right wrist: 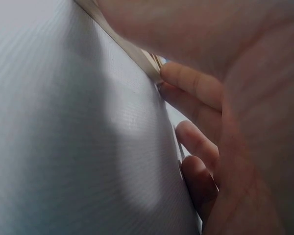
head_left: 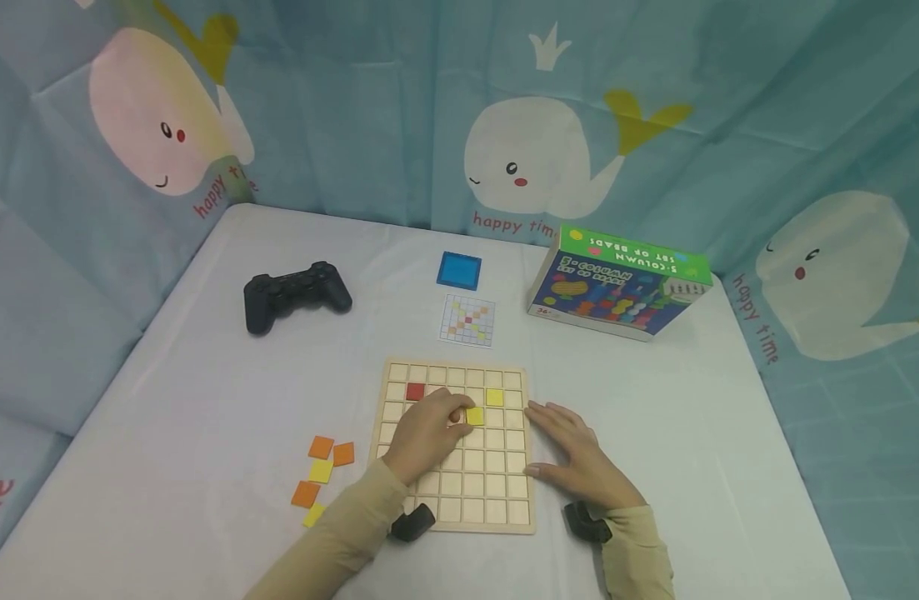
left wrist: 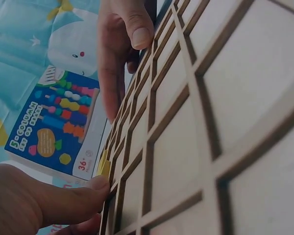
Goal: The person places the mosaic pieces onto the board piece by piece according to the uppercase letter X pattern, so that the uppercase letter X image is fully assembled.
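A wooden grid board [head_left: 452,508] lies on the white table. Over its middle, my left hand [head_left: 427,429] pinches a yellow square tile [head_left: 475,416] between thumb and fingers, at one of the cells. The left wrist view shows this tile's edge [left wrist: 104,165] by the thumb tip. In the second row sit a red tile [head_left: 416,392] and another yellow tile [head_left: 494,397]. My right hand [head_left: 579,454] has its fingers spread and relaxed, thumb and fingertips touching the board's right edge. The right wrist view shows these fingers [right wrist: 193,85] against the wooden side.
Several loose orange tiles [head_left: 305,494] and yellow tiles [head_left: 320,471] lie left of the board. Behind it are a pattern card [head_left: 467,321] and a small blue tray [head_left: 459,271]. A black game controller [head_left: 297,296] is back left, a bead-set box [head_left: 620,283] back right.
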`<state>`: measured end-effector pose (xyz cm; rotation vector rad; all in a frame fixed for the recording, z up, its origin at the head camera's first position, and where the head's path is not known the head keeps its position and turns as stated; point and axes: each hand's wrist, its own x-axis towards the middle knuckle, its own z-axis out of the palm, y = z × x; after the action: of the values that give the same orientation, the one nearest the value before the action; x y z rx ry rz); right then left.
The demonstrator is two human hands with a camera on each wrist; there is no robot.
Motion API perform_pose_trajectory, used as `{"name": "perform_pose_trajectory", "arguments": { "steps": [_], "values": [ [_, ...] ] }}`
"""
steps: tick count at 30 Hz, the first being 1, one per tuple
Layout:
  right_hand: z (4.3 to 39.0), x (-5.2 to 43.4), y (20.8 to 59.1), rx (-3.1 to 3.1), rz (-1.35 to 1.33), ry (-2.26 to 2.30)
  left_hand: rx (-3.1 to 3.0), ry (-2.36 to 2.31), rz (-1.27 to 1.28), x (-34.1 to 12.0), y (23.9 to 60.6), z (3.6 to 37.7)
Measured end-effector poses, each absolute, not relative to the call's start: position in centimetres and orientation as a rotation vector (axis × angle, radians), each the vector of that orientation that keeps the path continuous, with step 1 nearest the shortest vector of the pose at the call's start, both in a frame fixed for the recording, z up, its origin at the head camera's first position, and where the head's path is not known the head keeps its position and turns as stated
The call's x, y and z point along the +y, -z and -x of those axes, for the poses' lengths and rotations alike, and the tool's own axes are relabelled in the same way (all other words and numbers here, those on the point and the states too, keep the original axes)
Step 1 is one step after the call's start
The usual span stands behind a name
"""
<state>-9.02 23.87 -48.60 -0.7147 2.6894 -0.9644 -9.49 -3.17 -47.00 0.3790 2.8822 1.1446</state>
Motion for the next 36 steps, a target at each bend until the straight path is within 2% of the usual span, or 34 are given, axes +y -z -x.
{"name": "perform_pose_trajectory", "arguments": {
  "steps": [18,23,28,33,36],
  "values": [
    [9.3,23.9,48.8,2.680,0.727,0.960,2.927,-1.098,-0.436,-3.2,47.3,9.6],
    [9.4,23.8,48.8,2.679,0.729,0.961,2.882,-1.174,-0.411,-3.9,46.3,9.1],
    [9.1,23.9,48.9,2.684,0.710,0.947,2.886,-1.274,-0.301,-6.9,44.6,6.5],
    [8.8,24.0,48.9,2.695,0.698,0.935,3.068,-1.251,-0.223,-10.6,44.7,2.1],
    [8.9,23.9,48.8,2.693,0.705,0.941,3.145,-1.199,-0.065,-12.4,44.9,-0.4]
  ]
}}
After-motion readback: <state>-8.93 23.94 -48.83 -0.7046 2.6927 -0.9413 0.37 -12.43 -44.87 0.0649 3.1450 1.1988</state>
